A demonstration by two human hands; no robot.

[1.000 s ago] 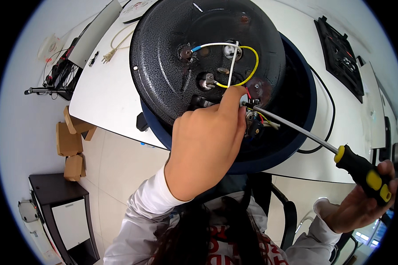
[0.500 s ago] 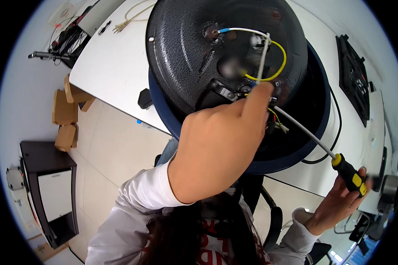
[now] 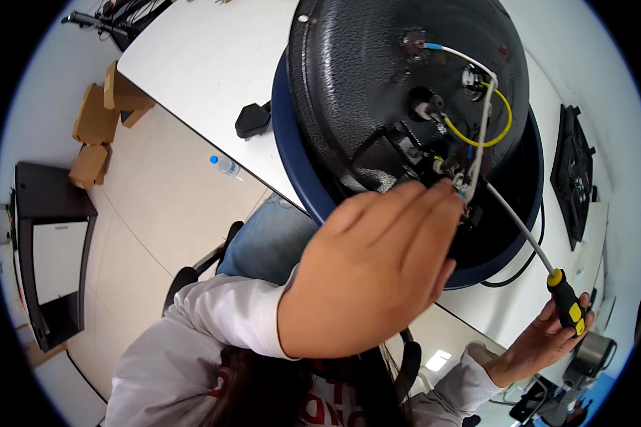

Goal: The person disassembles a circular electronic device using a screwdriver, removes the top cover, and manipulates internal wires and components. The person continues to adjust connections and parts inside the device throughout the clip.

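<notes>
A dark speckled metal disc (image 3: 356, 85) with white and yellow wires (image 3: 508, 117) sits tilted over a navy round housing (image 3: 292, 153). My left hand (image 3: 370, 270) is at the component cluster (image 3: 441, 164) near its lower part, fingers bent and pressed together, what they grip hidden. In my right hand (image 3: 538, 345) is a black-and-yellow screwdriver (image 3: 570, 306), its long shaft reaching up-left to the components, just right of my left fingertips; the exact contact of its tip is unclear.
On the white table (image 3: 185, 78) lie a small black object (image 3: 253, 121), an open black tool case (image 3: 572, 174) and a black cable (image 3: 523, 267). At left are cardboard boxes (image 3: 92, 121), a dark cabinet (image 3: 50, 192) and a bottle (image 3: 225, 165) on the floor. A chair (image 3: 408, 363) is below.
The view has shifted, with disc and housing now farther right. My left hand sits lower relative to the wiring, fingers more extended along it. The screwdriver now slopes more steeply.
</notes>
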